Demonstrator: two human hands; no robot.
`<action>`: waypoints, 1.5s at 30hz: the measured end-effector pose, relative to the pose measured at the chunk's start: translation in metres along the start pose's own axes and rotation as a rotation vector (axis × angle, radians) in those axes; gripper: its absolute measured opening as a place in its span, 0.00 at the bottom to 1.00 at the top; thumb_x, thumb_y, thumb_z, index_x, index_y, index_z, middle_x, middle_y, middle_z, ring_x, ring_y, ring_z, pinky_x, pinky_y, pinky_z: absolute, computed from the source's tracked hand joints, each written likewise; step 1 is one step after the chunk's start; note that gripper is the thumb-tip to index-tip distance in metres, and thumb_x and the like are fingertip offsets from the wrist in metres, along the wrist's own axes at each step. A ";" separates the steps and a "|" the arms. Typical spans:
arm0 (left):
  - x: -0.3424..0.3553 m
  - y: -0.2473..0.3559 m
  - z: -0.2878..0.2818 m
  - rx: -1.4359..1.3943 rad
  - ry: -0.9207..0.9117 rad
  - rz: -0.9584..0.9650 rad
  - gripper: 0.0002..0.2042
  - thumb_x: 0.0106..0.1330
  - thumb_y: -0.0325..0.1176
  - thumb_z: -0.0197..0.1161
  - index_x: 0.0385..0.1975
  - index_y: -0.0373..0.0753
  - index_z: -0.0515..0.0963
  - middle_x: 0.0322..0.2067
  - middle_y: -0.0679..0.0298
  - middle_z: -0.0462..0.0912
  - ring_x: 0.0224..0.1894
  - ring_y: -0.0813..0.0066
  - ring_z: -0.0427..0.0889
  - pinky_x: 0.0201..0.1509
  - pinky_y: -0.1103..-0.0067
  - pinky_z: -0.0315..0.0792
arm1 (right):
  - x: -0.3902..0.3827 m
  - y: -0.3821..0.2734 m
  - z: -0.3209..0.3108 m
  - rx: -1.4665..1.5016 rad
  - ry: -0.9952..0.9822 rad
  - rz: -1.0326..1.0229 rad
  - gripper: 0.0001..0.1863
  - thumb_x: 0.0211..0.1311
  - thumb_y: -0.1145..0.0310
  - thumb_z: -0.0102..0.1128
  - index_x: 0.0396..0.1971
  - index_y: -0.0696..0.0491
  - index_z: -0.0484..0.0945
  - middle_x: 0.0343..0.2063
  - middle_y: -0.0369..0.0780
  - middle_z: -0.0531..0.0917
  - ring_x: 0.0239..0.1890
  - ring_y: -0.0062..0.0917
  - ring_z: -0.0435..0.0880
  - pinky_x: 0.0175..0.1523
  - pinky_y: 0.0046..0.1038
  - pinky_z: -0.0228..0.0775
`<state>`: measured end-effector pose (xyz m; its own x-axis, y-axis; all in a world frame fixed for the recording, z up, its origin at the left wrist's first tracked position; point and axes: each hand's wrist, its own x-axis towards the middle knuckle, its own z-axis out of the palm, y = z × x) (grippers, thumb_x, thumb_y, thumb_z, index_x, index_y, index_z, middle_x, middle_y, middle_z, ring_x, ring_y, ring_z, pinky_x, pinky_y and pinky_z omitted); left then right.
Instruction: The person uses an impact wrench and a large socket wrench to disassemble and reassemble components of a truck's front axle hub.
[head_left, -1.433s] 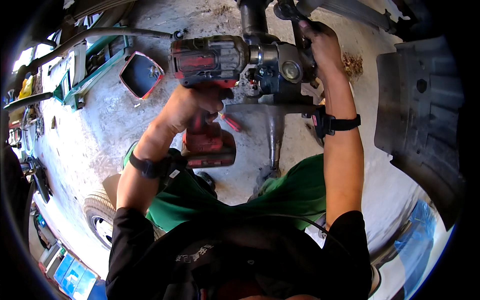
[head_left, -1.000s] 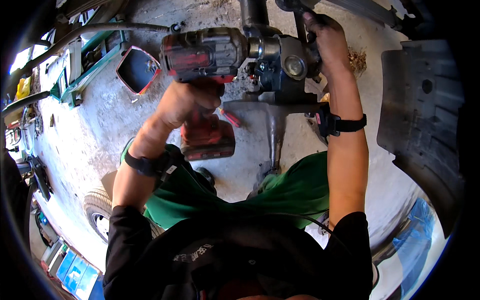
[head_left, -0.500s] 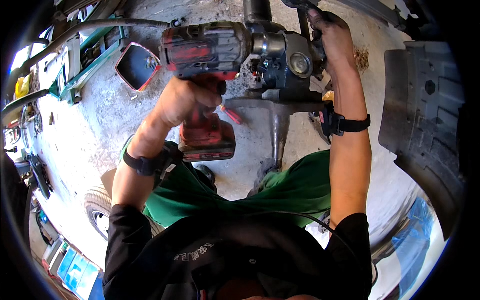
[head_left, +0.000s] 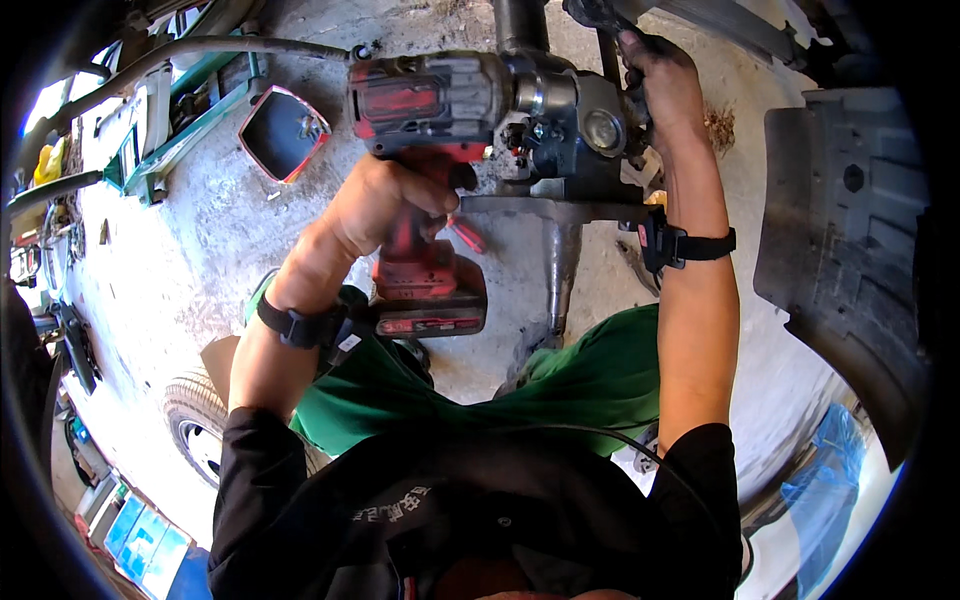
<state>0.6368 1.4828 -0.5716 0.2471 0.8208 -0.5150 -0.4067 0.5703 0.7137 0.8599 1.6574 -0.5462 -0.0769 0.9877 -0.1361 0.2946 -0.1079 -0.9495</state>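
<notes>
A red and black cordless impact wrench [head_left: 425, 95] is held in my left hand [head_left: 390, 200], fingers wrapped round its grip. Its socket [head_left: 535, 93] meets the side of the dark steel knuckle assembly [head_left: 570, 150], which has a round cap facing up and a tapered spindle [head_left: 560, 270] below. My right hand [head_left: 665, 85] is closed on a dark wrench [head_left: 595, 15] at the assembly's right; whatever bolt head it fits is hidden. A red-handled tool [head_left: 467, 233] lies on the floor beyond the grip.
A tray [head_left: 280, 135] and green metal frame [head_left: 175, 145] lie at left, under a hose [head_left: 220, 45]. A wheel [head_left: 195, 430] is at lower left. A dark liner panel [head_left: 840, 230] stands at right, blue plastic sheet [head_left: 825, 480] at lower right.
The impact wrench first shifted slightly left and up, then back right. My right hand has moved a little up and right, still on the dark wrench.
</notes>
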 end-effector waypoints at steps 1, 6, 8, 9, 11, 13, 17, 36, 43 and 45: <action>-0.003 0.001 0.002 0.022 0.005 0.027 0.17 0.41 0.18 0.59 0.36 0.30 0.77 0.21 0.60 0.75 0.20 0.71 0.73 0.22 0.78 0.67 | 0.001 0.000 -0.002 0.000 0.000 -0.010 0.11 0.58 0.62 0.60 0.29 0.56 0.78 0.20 0.31 0.73 0.21 0.16 0.65 0.27 0.22 0.56; -0.005 -0.004 -0.004 -0.088 -0.047 0.025 0.15 0.43 0.20 0.58 0.35 0.29 0.77 0.22 0.59 0.76 0.20 0.70 0.73 0.23 0.77 0.67 | -0.008 0.004 -0.002 0.015 -0.013 0.033 0.12 0.58 0.61 0.60 0.27 0.55 0.78 0.17 0.31 0.71 0.18 0.16 0.63 0.24 0.20 0.53; -0.008 -0.007 -0.006 -0.172 -0.079 0.012 0.14 0.43 0.19 0.58 0.33 0.28 0.77 0.23 0.59 0.75 0.20 0.69 0.73 0.23 0.77 0.68 | -0.005 0.013 -0.005 0.021 -0.013 0.021 0.12 0.58 0.61 0.60 0.26 0.56 0.78 0.18 0.31 0.71 0.18 0.16 0.63 0.24 0.21 0.53; -0.010 -0.008 -0.004 -0.174 -0.081 0.017 0.14 0.43 0.19 0.58 0.33 0.28 0.77 0.23 0.59 0.75 0.20 0.69 0.73 0.23 0.77 0.68 | -0.004 0.016 -0.007 0.020 -0.009 0.005 0.12 0.58 0.61 0.60 0.26 0.56 0.78 0.18 0.31 0.71 0.18 0.16 0.62 0.24 0.21 0.53; -0.014 -0.010 0.000 -0.194 -0.068 0.025 0.11 0.47 0.24 0.63 0.31 0.28 0.76 0.18 0.60 0.74 0.18 0.71 0.74 0.22 0.80 0.68 | -0.004 0.019 -0.007 -0.004 0.009 -0.044 0.12 0.58 0.61 0.60 0.26 0.56 0.78 0.18 0.30 0.72 0.19 0.16 0.62 0.24 0.21 0.52; -0.012 -0.014 -0.002 -0.193 -0.081 0.040 0.10 0.47 0.25 0.63 0.30 0.28 0.76 0.18 0.60 0.74 0.18 0.71 0.74 0.22 0.79 0.68 | -0.003 0.017 -0.007 -0.007 -0.004 -0.048 0.12 0.58 0.61 0.60 0.26 0.56 0.78 0.18 0.30 0.72 0.19 0.15 0.62 0.24 0.20 0.52; -0.016 -0.010 -0.001 -0.121 -0.081 0.064 0.09 0.47 0.25 0.62 0.27 0.29 0.75 0.18 0.59 0.74 0.18 0.70 0.73 0.22 0.78 0.68 | -0.011 0.007 -0.004 0.005 -0.022 0.027 0.12 0.58 0.61 0.60 0.27 0.55 0.78 0.18 0.30 0.72 0.19 0.14 0.64 0.23 0.19 0.52; -0.016 -0.030 -0.003 -0.162 -0.198 0.135 0.07 0.46 0.24 0.60 0.26 0.29 0.74 0.21 0.61 0.73 0.21 0.71 0.72 0.24 0.78 0.66 | -0.064 -0.081 0.040 -1.414 -0.670 -0.756 0.25 0.44 0.59 0.68 0.41 0.60 0.78 0.42 0.50 0.77 0.52 0.42 0.71 0.57 0.37 0.63; -0.028 -0.029 -0.012 -0.167 -0.067 0.104 0.14 0.46 0.26 0.62 0.34 0.27 0.75 0.19 0.62 0.71 0.20 0.73 0.69 0.24 0.78 0.66 | -0.065 -0.083 0.059 -1.332 -0.731 -0.700 0.17 0.46 0.61 0.67 0.28 0.60 0.79 0.27 0.52 0.80 0.36 0.44 0.80 0.43 0.39 0.70; -0.032 -0.029 -0.019 -0.230 -0.073 0.113 0.16 0.46 0.26 0.62 0.37 0.27 0.74 0.19 0.62 0.71 0.20 0.73 0.69 0.24 0.79 0.66 | -0.059 -0.083 0.069 -1.358 -0.725 -0.717 0.17 0.46 0.61 0.67 0.29 0.59 0.79 0.28 0.52 0.80 0.36 0.44 0.80 0.43 0.39 0.70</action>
<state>0.6237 1.4394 -0.5847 0.2486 0.8836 -0.3968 -0.6225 0.4596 0.6335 0.7741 1.5999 -0.4792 -0.8218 0.4986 -0.2758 0.5228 0.8523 -0.0170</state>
